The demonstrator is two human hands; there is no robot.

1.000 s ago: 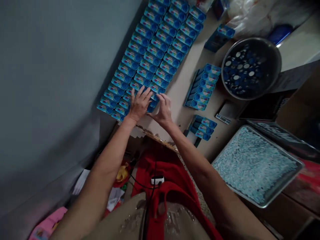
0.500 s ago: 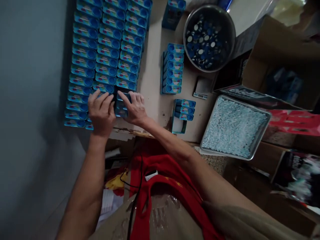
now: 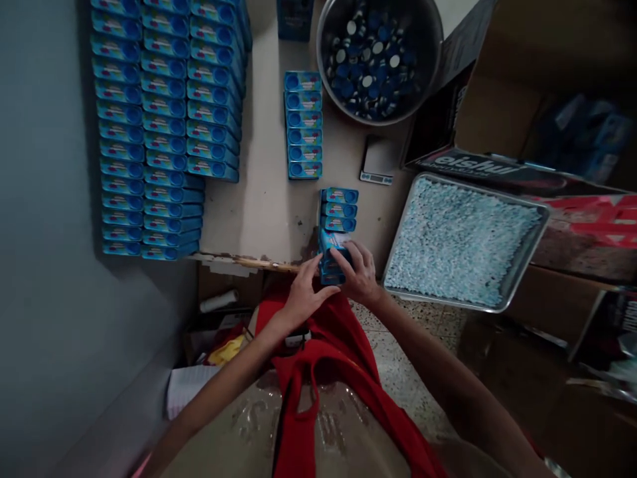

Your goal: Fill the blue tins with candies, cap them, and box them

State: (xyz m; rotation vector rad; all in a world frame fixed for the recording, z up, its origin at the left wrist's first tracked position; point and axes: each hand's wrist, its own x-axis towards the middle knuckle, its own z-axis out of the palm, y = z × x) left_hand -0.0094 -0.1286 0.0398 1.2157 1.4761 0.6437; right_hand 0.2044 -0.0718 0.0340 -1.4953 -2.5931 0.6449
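Note:
My left hand point(image 3: 307, 291) and my right hand point(image 3: 361, 271) meet over a small group of blue boxes point(image 3: 330, 264) at the table's front edge. The left fingers press against the group's left side, with the thumb stretched along its near end. From the right, the right fingers and thumb close on the same boxes and partly hide them. Just beyond stands a short row of blue boxes point(image 3: 340, 210) with printed tops and a blue oval on each. Another short row point(image 3: 304, 126) stands farther back.
Long stacked rows of blue boxes point(image 3: 166, 123) fill the table's left. A metal bowl point(image 3: 326, 86) of blue and white discs, a small scale point(image 3: 377, 178), a tray point(image 3: 502, 307) of pale blue pieces and a cardboard carton point(image 3: 507, 99) stand right.
Both my hands have moved right, from the near end of the long rows to the short front row, where a few blue boxes now sit between them. The view has shifted right.

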